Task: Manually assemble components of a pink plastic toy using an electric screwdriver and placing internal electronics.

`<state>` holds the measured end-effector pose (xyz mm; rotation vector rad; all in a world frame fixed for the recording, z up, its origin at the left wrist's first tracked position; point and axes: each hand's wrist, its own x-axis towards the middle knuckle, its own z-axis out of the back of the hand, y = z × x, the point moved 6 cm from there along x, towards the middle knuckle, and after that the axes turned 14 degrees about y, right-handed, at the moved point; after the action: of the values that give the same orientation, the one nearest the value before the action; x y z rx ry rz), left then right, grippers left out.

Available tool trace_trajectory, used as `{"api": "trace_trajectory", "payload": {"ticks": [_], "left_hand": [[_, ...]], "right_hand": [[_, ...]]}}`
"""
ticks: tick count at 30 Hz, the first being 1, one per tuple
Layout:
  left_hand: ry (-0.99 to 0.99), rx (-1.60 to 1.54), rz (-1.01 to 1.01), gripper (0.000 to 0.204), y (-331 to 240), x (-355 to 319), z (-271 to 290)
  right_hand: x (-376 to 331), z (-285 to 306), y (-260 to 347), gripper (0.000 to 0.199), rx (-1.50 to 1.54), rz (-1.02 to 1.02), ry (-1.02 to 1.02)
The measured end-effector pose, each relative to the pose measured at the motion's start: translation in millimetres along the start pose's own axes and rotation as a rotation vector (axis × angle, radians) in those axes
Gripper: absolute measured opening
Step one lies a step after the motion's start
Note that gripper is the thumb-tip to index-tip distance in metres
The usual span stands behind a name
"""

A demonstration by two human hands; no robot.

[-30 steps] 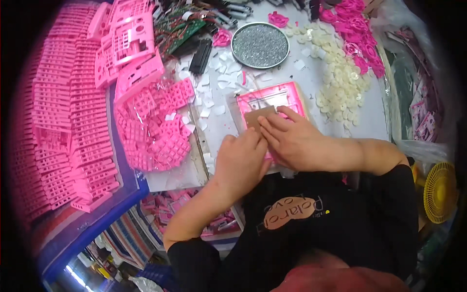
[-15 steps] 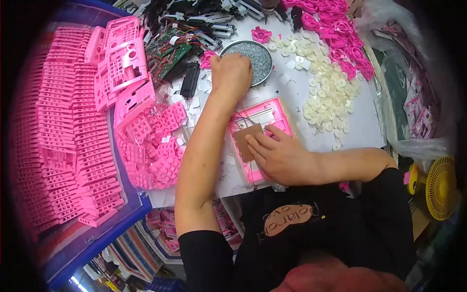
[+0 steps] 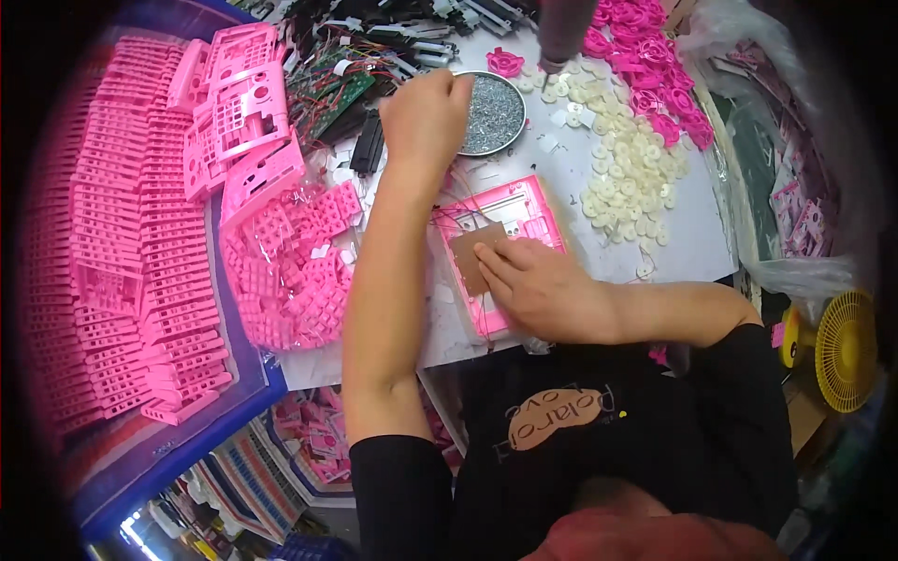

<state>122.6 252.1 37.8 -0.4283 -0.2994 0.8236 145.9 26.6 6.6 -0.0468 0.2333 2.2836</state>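
Observation:
My left hand [image 3: 426, 122] is closed at the left rim of a round tin [image 3: 496, 114] full of small grey metal screws. Its fingertips are hidden, so whatever it may pinch cannot be made out. Right of centre, my right hand [image 3: 552, 290] lies with its fingers together on a flat brown board [image 3: 475, 254], holding it down. Beneath the board is a shallow pink plastic housing [image 3: 535, 213], its inside facing up, with thin wires crossing its far end. The hand covers part of the housing's near right side.
A dark upright tool [image 3: 564, 35], blurred, hangs beyond the tin. White discs [image 3: 631, 178] and magenta parts [image 3: 650, 65] lie to the right. Wired black mechanisms [image 3: 365, 75] and pink button pieces [image 3: 299, 271] sit left. A blue-edged bin [image 3: 267, 374] holds stacked pink frames [image 3: 112, 215].
My left hand has come up out of the screws and shifted slightly left. My right fingers have drawn together on the board. The dark tool has moved right and reaches lower in the picture.

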Motion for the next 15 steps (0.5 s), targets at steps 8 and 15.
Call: {"api": "trace_trajectory", "payload": {"ticks": [8,15], "left_hand": [[0.198,-0.326,-0.008,0.009,-30.6,-179.2,-36.7],[0.092,-0.354,-0.030,0.005,-28.4,-194.6,-55.7]], "right_hand": [[-2.0,21.2,-27.7,0.041,0.334,0.203,-0.020],[-119.1,164.1,-211.8,0.047,0.769,0.056,-1.473]]}}
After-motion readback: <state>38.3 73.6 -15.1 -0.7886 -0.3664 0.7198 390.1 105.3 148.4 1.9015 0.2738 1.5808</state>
